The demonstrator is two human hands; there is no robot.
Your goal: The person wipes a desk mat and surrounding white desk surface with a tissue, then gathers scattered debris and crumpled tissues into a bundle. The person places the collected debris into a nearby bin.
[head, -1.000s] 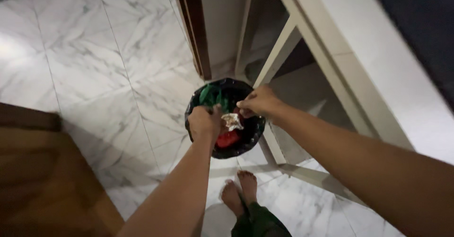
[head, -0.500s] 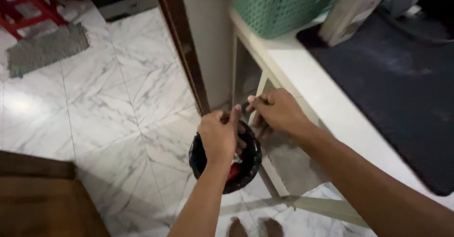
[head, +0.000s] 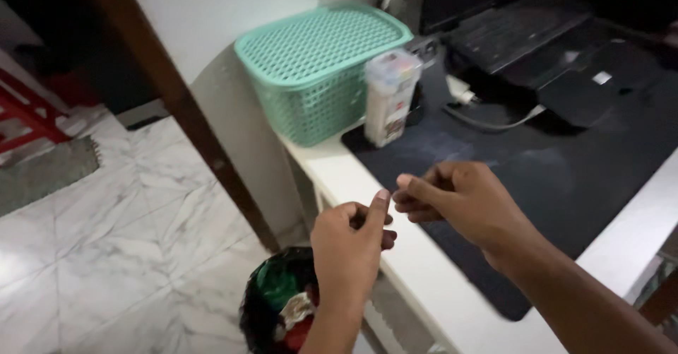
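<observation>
Hovering above edge of white desk (head: 339, 174): left hand (head: 349, 244) and right hand (head: 459, 202), close together, thumb tips nearly meeting. Both w/ fingers loosely curled, pinching nothing visible; whether anything tiny sitting btwn fingertips, cannot tell. Sitting on marble floor (head: 106, 255) directly below left forearm: black-lined trash bin (head: 272, 311), showing green, red and crumpled whitish scraps inside. Resting on desk beyond hands: dark mat (head: 565, 177), mint-green lidded basket (head: 321, 68) at back corner, clear lidded container (head: 390, 96) standing upright just beside basket. Lying further back on mat: black device w/ white cable (head: 487, 117).
</observation>
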